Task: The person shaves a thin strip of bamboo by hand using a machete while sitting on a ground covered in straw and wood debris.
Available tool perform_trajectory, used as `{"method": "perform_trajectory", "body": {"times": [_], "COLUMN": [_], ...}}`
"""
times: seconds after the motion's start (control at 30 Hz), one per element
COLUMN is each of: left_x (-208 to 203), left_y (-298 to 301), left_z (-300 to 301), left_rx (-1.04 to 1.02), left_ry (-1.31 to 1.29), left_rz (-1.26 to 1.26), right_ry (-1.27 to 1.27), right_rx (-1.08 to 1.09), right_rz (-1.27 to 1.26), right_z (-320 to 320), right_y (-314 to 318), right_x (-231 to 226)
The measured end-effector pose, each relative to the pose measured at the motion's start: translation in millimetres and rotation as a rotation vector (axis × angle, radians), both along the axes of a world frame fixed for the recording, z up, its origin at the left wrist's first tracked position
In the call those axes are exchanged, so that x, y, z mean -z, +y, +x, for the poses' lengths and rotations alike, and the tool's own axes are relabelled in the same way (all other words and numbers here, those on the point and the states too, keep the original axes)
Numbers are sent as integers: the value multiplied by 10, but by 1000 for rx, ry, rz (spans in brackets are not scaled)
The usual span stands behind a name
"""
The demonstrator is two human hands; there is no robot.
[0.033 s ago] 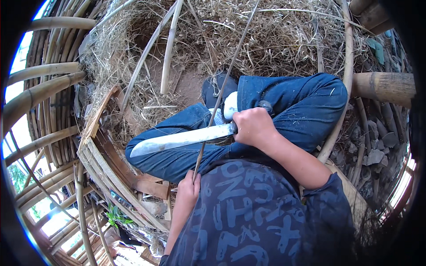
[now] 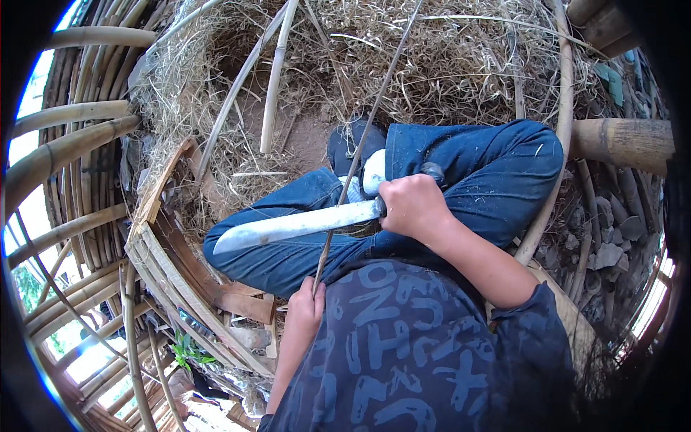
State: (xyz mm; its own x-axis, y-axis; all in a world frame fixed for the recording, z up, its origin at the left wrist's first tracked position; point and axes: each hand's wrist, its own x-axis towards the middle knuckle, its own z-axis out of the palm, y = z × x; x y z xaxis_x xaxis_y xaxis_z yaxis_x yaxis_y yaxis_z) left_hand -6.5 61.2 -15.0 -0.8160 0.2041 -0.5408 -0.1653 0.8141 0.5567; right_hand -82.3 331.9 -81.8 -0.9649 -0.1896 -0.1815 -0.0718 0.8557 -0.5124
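Note:
My right hand (image 2: 412,206) is closed around the handle of a large knife (image 2: 288,225). Its pale blade points left across my lap. My left hand (image 2: 306,311) pinches the lower end of a long thin bamboo strip (image 2: 371,119). The strip runs up and away from me and crosses the blade near the handle, touching its edge. I sit cross-legged in blue jeans (image 2: 489,173) on the ground, and my dark patterned shirt fills the lower middle.
A half-woven bamboo frame (image 2: 162,263) stands against my left knee. Curved bamboo poles (image 2: 65,151) line the left side. Dry straw (image 2: 446,65) covers the ground ahead, with loose canes (image 2: 273,86) in it. A thick bamboo pole (image 2: 622,140) and stones (image 2: 612,248) lie on the right.

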Motion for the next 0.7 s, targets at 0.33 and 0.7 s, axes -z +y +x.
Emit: {"method": "perform_trajectory", "body": {"times": [0.33,0.7], "left_x": [-44,-41], "left_y": [-113,11], "left_z": [163,-54], "left_rx": [-32,21], "left_ry": [2,-21], "left_rz": [-20,-75], "right_ry": [-13,-90], "right_rx": [458,-64], "right_rz": [208,-139], "right_z": [-712,110], "right_y": [758,-355], "right_x": [65,-55]}}
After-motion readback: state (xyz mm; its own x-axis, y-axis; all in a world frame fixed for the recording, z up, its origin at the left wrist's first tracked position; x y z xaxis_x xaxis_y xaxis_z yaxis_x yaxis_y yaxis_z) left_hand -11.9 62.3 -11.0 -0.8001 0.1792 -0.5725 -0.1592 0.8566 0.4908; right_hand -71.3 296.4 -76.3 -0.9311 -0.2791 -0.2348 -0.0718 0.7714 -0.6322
